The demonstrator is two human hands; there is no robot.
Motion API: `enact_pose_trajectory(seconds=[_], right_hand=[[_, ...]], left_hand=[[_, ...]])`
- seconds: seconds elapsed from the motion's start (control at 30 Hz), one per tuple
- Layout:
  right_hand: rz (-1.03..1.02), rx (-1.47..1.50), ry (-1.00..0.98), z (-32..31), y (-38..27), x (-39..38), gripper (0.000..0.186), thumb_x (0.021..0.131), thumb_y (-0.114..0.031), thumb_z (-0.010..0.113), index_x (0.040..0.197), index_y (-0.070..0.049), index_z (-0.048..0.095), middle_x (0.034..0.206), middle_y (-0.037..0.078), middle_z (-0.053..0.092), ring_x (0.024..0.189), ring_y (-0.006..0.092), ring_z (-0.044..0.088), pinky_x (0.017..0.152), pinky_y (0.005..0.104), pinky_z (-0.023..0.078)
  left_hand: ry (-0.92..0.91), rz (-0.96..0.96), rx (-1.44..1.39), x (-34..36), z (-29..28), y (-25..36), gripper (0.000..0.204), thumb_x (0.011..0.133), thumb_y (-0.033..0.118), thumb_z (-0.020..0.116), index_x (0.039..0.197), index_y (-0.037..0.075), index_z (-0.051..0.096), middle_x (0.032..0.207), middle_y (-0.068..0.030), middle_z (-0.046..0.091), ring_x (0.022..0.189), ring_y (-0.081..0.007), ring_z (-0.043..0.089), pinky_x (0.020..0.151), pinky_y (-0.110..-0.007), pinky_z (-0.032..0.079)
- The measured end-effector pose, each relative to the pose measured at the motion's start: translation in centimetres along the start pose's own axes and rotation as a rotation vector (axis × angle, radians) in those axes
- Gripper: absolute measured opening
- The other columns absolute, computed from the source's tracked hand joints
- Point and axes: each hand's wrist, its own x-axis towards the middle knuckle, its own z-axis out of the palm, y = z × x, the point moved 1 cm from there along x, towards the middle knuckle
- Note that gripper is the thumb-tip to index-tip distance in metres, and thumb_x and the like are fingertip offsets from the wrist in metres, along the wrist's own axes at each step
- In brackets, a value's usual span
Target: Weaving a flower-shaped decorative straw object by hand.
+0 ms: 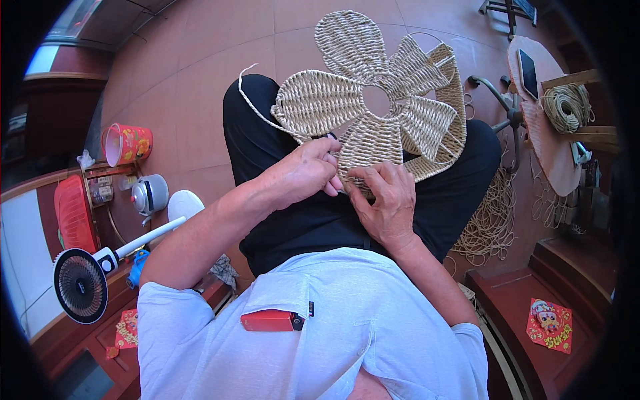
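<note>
A woven straw-rope piece shaped like a flower (365, 138), with a round centre hole and looped wire frames, rests on my lap. My left hand (303, 173) is curled at the lower-left edge of its bottom petal, fingers bent near a small dark item; what they hold is partly hidden. My right hand (383, 200) grips that petal's lower rim between thumb and fingers, the fingertips partly hiding the edge. A loose pale strand (260, 115) trails from the upper left toward my left hand.
At left stand a fan (80, 287), a flowered bucket (130, 143) and a kettle (152, 195). At right, a small table (547, 153) holds a phone (528, 73) and a rope coil (563, 107); a tangle of cord (487, 220) lies below. A red box (270, 321) sits in my shirt pocket.
</note>
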Motion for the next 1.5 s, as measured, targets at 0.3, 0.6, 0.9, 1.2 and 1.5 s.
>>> enact_pose_trajectory(seconds=[0.3,0.6,0.9,1.2,1.5], right_hand=[[-0.031,0.023,-0.008,-0.3,0.1,-0.4,0.022,0.088,-0.018,0.085,0.108,-0.017,0.080,0.095,0.001,0.063,0.092,0.0243,0.062,0.081,0.0420,0.042],[-0.062,0.017,-0.008,-0.4,0.3,-0.8,0.021,0.089,-0.015,0.083,0.109,-0.017,0.080,0.095,0.001,0.065,0.091,0.0236,0.062,0.080,0.0417,0.042],[-0.053,0.028,0.060,-0.5,0.0,-0.4,0.016,0.089,-0.015,0.083,0.104,-0.016,0.079,0.088,-0.001,0.071,0.083,0.0216,0.066,0.079,0.0399,0.043],[0.020,-0.006,0.042,-0.2,-0.5,0.3,0.013,0.089,-0.018,0.085,0.100,-0.017,0.078,0.082,-0.003,0.070,0.081,0.0200,0.066,0.076,0.0397,0.043],[0.053,-0.009,-0.163,-0.8,-0.7,2.7,0.011,0.089,-0.013,0.079,0.097,-0.012,0.072,0.089,0.004,0.063,0.089,0.0246,0.065,0.082,0.0431,0.045]], left_hand=[[0.032,-0.004,-0.066,0.9,0.6,-0.9,0.048,0.111,0.004,0.041,0.156,-0.012,0.048,0.119,-0.0120,0.067,0.092,-0.0141,0.071,0.083,-0.029,0.063],[0.054,-0.055,-0.118,1.6,0.8,-1.2,0.049,0.113,0.004,0.039,0.159,-0.010,0.044,0.115,-0.0119,0.066,0.084,-0.0139,0.072,0.075,-0.030,0.064],[-0.003,-0.008,-0.037,1.2,-0.2,-0.8,0.067,0.097,-0.007,0.043,0.164,-0.005,0.037,0.104,-0.0048,0.061,0.059,-0.0081,0.061,0.049,-0.023,0.052],[-0.021,0.010,-0.072,1.0,-0.4,-0.6,0.069,0.097,-0.006,0.045,0.165,-0.004,0.038,0.099,-0.0003,0.051,0.055,-0.0068,0.053,0.044,-0.024,0.041],[-0.006,0.017,-0.072,0.9,-0.4,-0.6,0.071,0.096,-0.006,0.045,0.167,-0.003,0.038,0.101,-0.0013,0.050,0.057,-0.0079,0.055,0.044,-0.024,0.043]])
